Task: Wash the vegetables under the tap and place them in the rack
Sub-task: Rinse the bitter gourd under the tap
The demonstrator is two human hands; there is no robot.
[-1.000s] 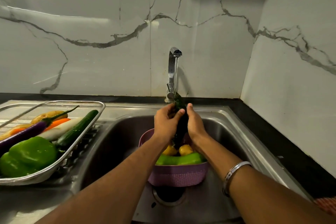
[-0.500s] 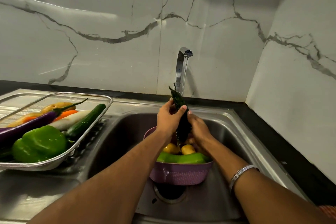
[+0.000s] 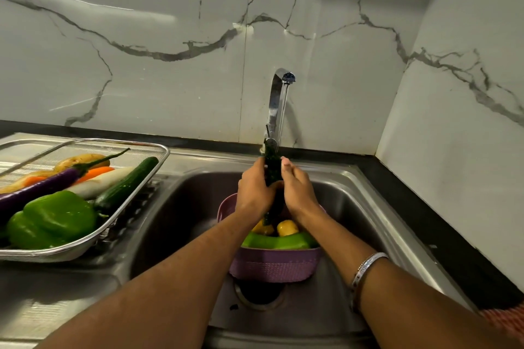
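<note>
Both hands, left grip and right grip, curl round the dark green vegetable, upright between them so the tap above rinses it; rack waits far left.

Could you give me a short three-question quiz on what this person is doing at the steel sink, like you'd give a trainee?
1. True or false: both hands hold the dark green bumpy vegetable below the chrome tap.
2. Which container holds the purple eggplant? A) the lilac plastic basket B) the wire mesh rack C) a glass bowl
3. Fill in: the lilac plastic basket sits inside the steel ____.

Key: 1 true, the left hand and right hand grip it; 2 B; 3 sink.
</note>
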